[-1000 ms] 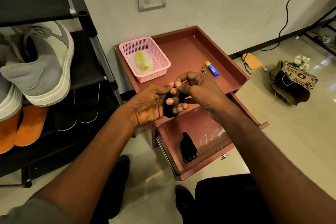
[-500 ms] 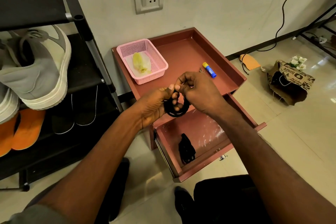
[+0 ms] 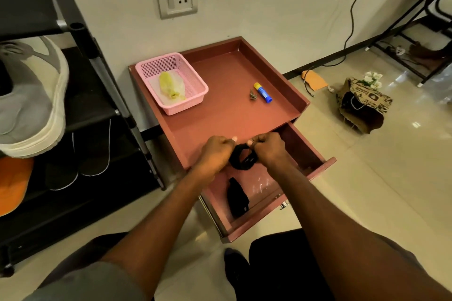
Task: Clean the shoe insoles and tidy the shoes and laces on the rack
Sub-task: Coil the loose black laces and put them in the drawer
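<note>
My left hand [image 3: 215, 154] and my right hand [image 3: 266, 150] both pinch a coiled black shoelace [image 3: 243, 160], held as a loop over the open drawer [image 3: 310, 173] of a small reddish cabinet. A second bundled black lace [image 3: 237, 197] lies on the drawer floor. On the black shoe rack [image 3: 102, 95] at the left a grey and white sneaker [image 3: 31, 102] sits on a shelf, black insoles [image 3: 80, 154] lean below it, and an orange insole [image 3: 12, 183] shows at the far left.
On the cabinet's tray top [image 3: 227, 110] stand a pink basket [image 3: 190, 90] holding a yellow cloth, a blue glue stick [image 3: 263, 92] and small keys. A brown paper bag [image 3: 362, 105], an orange insole [image 3: 314, 79] and a black cable lie on the tiled floor at the right.
Both hands have moved lower and closer to the drawer, and the lace, bunched in my left palm before, now hangs as an open coil between the two hands.
</note>
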A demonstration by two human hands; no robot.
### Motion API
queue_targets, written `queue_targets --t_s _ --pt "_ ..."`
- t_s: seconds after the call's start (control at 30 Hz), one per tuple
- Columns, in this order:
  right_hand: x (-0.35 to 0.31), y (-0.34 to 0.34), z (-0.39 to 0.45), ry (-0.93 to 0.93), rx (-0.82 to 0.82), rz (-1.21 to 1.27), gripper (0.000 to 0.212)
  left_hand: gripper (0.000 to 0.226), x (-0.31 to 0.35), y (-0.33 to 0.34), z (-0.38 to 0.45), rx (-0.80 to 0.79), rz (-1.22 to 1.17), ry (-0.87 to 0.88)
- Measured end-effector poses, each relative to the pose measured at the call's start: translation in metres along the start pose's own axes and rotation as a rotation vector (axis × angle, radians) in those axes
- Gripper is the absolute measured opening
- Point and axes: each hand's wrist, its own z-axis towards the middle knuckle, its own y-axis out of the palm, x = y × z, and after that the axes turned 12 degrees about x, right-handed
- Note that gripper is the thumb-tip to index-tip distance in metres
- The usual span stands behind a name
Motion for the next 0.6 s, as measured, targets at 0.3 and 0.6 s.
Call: queue_targets --t_s 0.3,0.6 --pt "0.090 0.039 0.036 0.336 0.079 -0.088 0.005 0.041 -0.027 0.021 -0.019 0.126 0.866 0.638" --pt "0.122 0.065 0.051 0.157 0.095 -0.435 0.021 0.056 -0.024 0.013 -0.005 0.026 0.941 0.606"
